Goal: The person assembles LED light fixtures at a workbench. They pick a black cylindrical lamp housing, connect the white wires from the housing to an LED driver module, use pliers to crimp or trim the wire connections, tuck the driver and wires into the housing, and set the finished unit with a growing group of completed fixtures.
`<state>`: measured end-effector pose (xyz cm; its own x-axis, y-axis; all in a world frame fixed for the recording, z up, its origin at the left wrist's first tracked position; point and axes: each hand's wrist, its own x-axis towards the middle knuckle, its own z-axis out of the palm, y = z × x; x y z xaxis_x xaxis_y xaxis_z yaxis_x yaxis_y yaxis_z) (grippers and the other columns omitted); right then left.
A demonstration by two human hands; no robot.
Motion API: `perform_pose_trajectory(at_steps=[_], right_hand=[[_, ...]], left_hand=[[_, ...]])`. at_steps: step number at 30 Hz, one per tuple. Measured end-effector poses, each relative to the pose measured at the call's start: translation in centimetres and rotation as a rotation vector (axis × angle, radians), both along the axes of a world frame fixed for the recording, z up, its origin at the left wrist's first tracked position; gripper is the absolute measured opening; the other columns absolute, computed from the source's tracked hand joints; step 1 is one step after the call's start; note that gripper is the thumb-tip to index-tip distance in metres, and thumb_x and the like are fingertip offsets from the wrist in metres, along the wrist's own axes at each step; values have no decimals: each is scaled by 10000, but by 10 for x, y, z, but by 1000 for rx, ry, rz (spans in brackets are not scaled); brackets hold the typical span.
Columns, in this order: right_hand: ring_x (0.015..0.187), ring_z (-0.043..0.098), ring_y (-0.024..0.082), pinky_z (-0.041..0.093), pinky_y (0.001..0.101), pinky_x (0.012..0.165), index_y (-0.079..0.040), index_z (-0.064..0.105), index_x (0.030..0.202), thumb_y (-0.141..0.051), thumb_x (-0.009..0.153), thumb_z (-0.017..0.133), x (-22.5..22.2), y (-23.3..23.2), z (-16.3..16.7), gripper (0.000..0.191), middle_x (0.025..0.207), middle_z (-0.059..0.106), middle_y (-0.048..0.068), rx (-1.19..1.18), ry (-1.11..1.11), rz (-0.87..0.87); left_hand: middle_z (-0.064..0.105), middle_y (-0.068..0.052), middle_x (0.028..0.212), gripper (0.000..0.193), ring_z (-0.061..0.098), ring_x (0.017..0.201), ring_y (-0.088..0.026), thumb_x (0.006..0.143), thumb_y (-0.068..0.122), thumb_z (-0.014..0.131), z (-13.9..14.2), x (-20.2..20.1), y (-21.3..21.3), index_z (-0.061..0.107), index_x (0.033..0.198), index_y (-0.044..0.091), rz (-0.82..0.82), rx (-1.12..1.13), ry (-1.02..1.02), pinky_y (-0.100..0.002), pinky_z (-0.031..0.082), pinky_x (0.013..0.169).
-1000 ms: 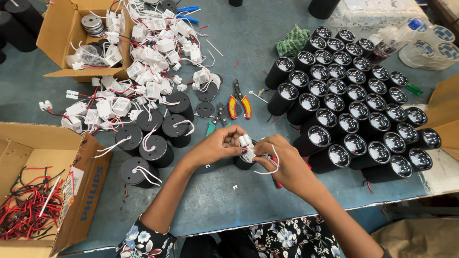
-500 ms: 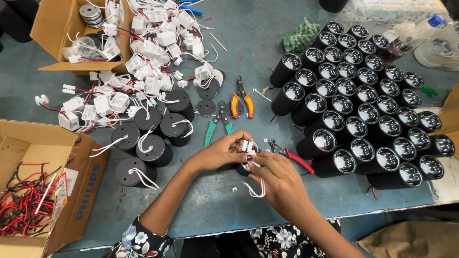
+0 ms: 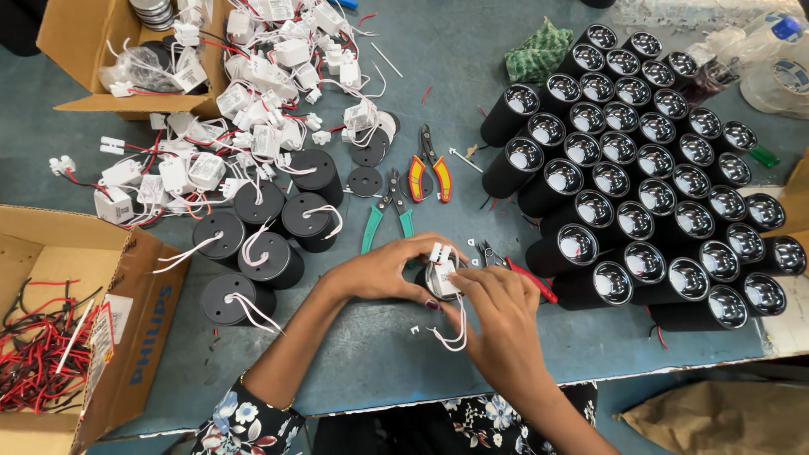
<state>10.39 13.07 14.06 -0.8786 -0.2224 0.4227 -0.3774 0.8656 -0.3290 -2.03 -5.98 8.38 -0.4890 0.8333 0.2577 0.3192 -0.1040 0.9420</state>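
Note:
Both my hands meet over a black cylindrical lamp housing (image 3: 428,286) standing on the blue-grey table near its front edge. My left hand (image 3: 379,268) grips the housing's side. My right hand (image 3: 497,324) pinches a small white driver module (image 3: 442,274) on top of it, with white wires (image 3: 455,333) hanging down toward me. Just to the right lies a red-handled cutter (image 3: 522,274).
Several black housings with white leads (image 3: 261,232) stand at left, below a heap of white driver modules (image 3: 253,93). Rows of reflector-topped black lamps (image 3: 649,185) fill the right. Green-handled pliers (image 3: 388,215) and red-yellow pliers (image 3: 430,173) lie mid-table. Cardboard boxes (image 3: 126,337) sit left.
My hands have come down and closer to the housing, and the white module now rests on its top. The looped wires have dropped lower.

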Motion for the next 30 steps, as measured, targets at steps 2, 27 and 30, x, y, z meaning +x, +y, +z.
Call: perform_pose_trajectory(at_steps=[2, 27, 30], right_hand=[[1137, 578, 264, 360, 450, 994, -56, 682, 1180, -251, 811, 793, 1, -3, 7, 432, 1156, 702, 63, -24, -41, 33], [1031, 563, 351, 453, 437, 889, -43, 636, 1181, -321, 828, 785, 12, -25, -3, 473, 1054, 640, 155, -112, -118, -20], [1110, 591, 334, 441, 452, 965, -48, 627, 1180, -254, 827, 766, 19, -24, -2, 431, 1170, 686, 90, -29, 15, 41]], left_hand=[[680, -43, 1251, 715, 649, 1197, -206, 709, 272, 878, 2, -1, -1, 616, 1352, 102, 22, -104, -60, -352, 486, 1047], [571, -111, 1099, 715, 620, 1053, -328, 593, 326, 918, 9, 23, -12, 506, 1109, 54, 223, -250, 172, -421, 508, 853], [553, -122, 1112, 716, 603, 1093, -336, 620, 322, 909, 2, 26, -10, 479, 1117, 40, 233, -247, 187, -427, 497, 875]])
